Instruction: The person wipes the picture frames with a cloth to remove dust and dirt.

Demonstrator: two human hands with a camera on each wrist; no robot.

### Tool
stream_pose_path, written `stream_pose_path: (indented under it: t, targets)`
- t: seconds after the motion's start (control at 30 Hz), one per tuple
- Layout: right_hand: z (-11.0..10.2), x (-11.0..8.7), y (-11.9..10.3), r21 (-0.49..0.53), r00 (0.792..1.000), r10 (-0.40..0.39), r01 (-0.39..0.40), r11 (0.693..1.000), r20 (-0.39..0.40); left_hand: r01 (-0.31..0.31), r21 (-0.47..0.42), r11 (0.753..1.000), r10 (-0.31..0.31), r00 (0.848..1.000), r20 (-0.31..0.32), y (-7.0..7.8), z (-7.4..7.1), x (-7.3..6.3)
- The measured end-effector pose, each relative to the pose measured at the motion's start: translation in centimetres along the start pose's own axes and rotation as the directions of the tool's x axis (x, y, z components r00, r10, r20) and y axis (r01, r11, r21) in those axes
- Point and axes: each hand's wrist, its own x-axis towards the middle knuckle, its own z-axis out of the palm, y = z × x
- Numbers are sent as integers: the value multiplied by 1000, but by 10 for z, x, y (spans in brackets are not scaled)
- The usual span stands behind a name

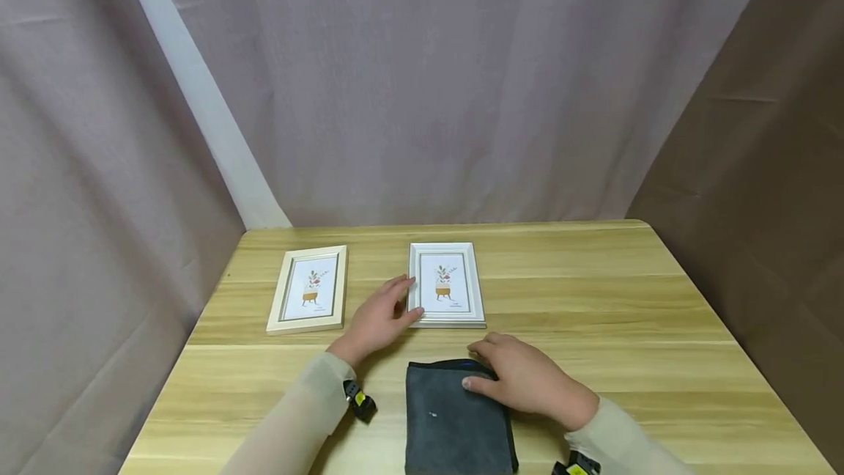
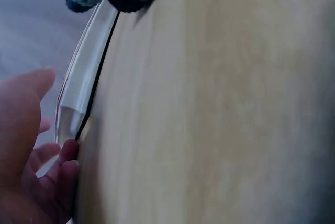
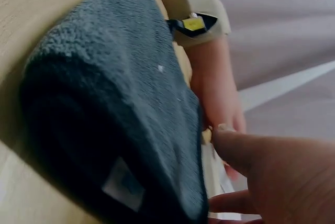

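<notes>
A white picture frame (image 1: pixel 480 311) with a plant print lies face up at the middle of the table. My left hand (image 1: pixel 379 319) is at its left side, thumb and fingers apart; in the left wrist view the fingertips (image 2: pixel 68 148) touch the corner of the frame (image 2: pixel 86 67). A folded dark grey cloth (image 1: pixel 455 424) lies nearer to me. Over its far right corner is my right hand (image 1: pixel 534 380), its thumb above the cloth and its fingers past the edge. In the right wrist view the hand (image 3: pixel 282 177) is beside the fuzzy cloth (image 3: pixel 120 51), without a visible pinch.
A cream picture frame (image 1: pixel 280 299) with a similar print lies on the left of the wooden table (image 1: pixel 593 284). Curtains (image 1: pixel 448 94) hang behind the far edge and at both sides. Each wrist wears a black strap (image 1: pixel 359 400) with a yellow mark.
</notes>
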Motion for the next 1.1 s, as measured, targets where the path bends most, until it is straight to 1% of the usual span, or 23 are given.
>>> stream_pose_path:
  t: [0.1,0.2,0.37,0.47,0.57,0.8,0.87,0.97,1.03,1.1]
  targets:
    - [6,3,-1,-26,999,-43,43,999,2,-7,15,1000,7,1000,16,1,-1,0]
    - [8,5,0,-43,998,-70,70,997,6,-7,23,1000,6,1000,26,2,-2,1]
    - [7,4,6,4,996,-91,91,996,11,-4,33,999,3,1000,31,2,-1,2]
    - [4,3,14,38,995,-93,93,995,17,-1,29,1000,0,1000,30,2,0,1]
    - [-1,0,23,49,997,-76,75,996,19,2,25,1000,-2,1000,22,1,0,1]
    - [-20,-9,52,32,998,-27,25,999,57,22,14,1000,-22,999,23,0,-1,0]
    - [-27,-11,59,6,997,6,-7,1000,72,26,15,1000,-27,999,26,0,-2,-1]
    - [-38,-14,69,-84,997,25,-19,996,72,35,22,999,-35,999,30,0,-2,-1]
    - [-44,-14,70,-152,998,36,-27,988,56,40,21,999,-40,999,35,0,-3,-1]
    - [-48,-10,66,-196,998,38,-30,980,40,45,16,999,-46,998,38,0,-4,0]
